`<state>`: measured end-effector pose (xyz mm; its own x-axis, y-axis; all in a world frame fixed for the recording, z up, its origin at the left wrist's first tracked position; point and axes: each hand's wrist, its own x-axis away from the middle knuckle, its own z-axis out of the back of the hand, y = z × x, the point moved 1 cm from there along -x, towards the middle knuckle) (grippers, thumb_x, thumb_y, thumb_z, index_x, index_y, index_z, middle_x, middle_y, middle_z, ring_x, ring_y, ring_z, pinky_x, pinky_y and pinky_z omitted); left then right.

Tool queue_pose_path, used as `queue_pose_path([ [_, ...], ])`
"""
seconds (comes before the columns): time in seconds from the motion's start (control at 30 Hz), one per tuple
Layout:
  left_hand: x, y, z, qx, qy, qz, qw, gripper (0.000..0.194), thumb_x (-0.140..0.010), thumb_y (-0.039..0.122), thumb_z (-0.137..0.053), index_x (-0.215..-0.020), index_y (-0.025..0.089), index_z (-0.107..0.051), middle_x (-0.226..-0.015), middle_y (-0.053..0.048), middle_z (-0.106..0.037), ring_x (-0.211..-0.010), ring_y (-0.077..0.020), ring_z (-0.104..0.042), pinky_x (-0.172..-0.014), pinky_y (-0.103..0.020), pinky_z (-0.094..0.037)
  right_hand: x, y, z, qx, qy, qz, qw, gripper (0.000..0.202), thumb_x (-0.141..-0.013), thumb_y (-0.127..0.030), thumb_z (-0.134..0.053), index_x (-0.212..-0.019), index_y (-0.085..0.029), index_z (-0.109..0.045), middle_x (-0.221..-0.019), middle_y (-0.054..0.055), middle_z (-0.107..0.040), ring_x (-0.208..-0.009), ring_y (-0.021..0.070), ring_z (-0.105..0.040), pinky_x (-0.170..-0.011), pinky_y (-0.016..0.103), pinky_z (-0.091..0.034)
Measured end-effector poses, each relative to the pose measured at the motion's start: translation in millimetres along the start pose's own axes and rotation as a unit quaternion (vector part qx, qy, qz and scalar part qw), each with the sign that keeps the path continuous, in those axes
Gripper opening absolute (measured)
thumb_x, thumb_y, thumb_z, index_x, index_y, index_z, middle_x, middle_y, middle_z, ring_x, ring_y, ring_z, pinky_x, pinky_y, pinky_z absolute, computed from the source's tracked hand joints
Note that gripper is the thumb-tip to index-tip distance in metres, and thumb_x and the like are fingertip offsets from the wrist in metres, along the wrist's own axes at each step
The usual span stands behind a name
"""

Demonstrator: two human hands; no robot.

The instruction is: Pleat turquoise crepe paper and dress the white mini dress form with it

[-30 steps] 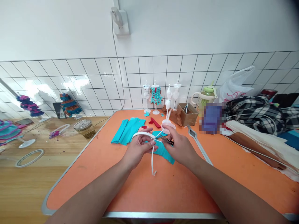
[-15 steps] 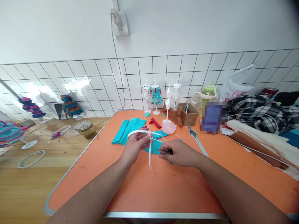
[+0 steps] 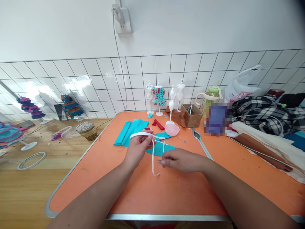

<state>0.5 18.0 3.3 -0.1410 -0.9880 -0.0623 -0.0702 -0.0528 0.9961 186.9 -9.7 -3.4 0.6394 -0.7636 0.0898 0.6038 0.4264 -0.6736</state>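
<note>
My left hand (image 3: 138, 147) is closed around a thin white ring (image 3: 140, 134) that looks like a roll of narrow tape. From its fingers a white strip (image 3: 153, 159) hangs down and curls at its lower end. A second strip loops over to my right hand (image 3: 177, 159), whose fingers are pinched together. The pale tip of a small metal tool, apparently tweezers (image 3: 160, 162), pokes out of that hand, smeared by motion. Beneath and behind the hands lies a turquoise crepe paper piece (image 3: 156, 150); more turquoise sheets (image 3: 131, 132) lie farther left.
Small white mannequins (image 3: 172, 105) stand at the back, one dressed in turquoise scraps (image 3: 159, 96). Near them are a pink bowl (image 3: 172, 129), red paper (image 3: 159, 124) and a cardboard box (image 3: 191, 116). Right: a jug (image 3: 211, 96) and plaid cloth (image 3: 254, 111). Left: a lidded jar (image 3: 87, 131).
My right hand has dropped slightly and turned, and the tool's dark body no longer shows. The looped strip now hangs down to that hand. My left hand has hardly moved.
</note>
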Motion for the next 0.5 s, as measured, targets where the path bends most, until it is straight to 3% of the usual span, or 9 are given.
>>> queue_pose_path([
  [0.1,-2,-1,2.1,-0.007,0.007,0.003,1.000,0.047,-0.075,0.044,-0.067,-0.112,0.017,-0.059,-0.099,-0.009,-0.069,-0.089,-0.0233,-0.067,-0.073,-0.033,-0.054,3,0,-6,0.071,-0.062,0.008,0.996,0.025,-0.081,-0.045,-0.057,-0.090,-0.023,-0.063,-0.077,0.000,-0.065,-0.067,0.0150,-0.054,-0.051,0.023,-0.029],
  [0.3,-6,-5,4.9,-0.020,0.014,0.004,1.000,0.047,-0.074,0.046,-0.067,-0.111,0.018,-0.061,-0.095,-0.008,-0.071,-0.089,-0.0224,-0.067,-0.073,-0.032,-0.054,2,-3,-21,0.203,-0.042,0.020,0.978,0.016,-0.079,-0.023,-0.056,-0.093,-0.023,-0.064,-0.085,0.003,-0.069,-0.074,0.0185,-0.060,-0.052,0.024,-0.026],
  [0.43,-20,-12,17.0,-0.018,0.077,-0.028,0.996,0.051,-0.071,0.048,-0.070,-0.111,0.017,-0.061,-0.096,-0.009,-0.071,-0.084,-0.0227,-0.068,-0.072,-0.034,-0.054,0,-3,-19,0.231,-0.043,-0.033,0.972,0.015,-0.079,-0.025,-0.056,-0.090,-0.022,-0.067,-0.081,0.006,-0.069,-0.075,0.0208,-0.061,-0.052,0.025,-0.026],
  [0.5,-30,-18,27.3,-0.019,0.113,-0.038,0.993,0.051,-0.069,0.047,-0.071,-0.108,0.015,-0.062,-0.095,-0.009,-0.071,-0.083,-0.0229,-0.068,-0.073,-0.034,-0.054,2,-5,-8,0.235,-0.042,-0.054,0.970,0.012,-0.076,-0.026,-0.060,-0.084,-0.022,-0.068,-0.085,0.007,-0.068,-0.078,0.0224,-0.061,-0.051,0.025,-0.027],
])
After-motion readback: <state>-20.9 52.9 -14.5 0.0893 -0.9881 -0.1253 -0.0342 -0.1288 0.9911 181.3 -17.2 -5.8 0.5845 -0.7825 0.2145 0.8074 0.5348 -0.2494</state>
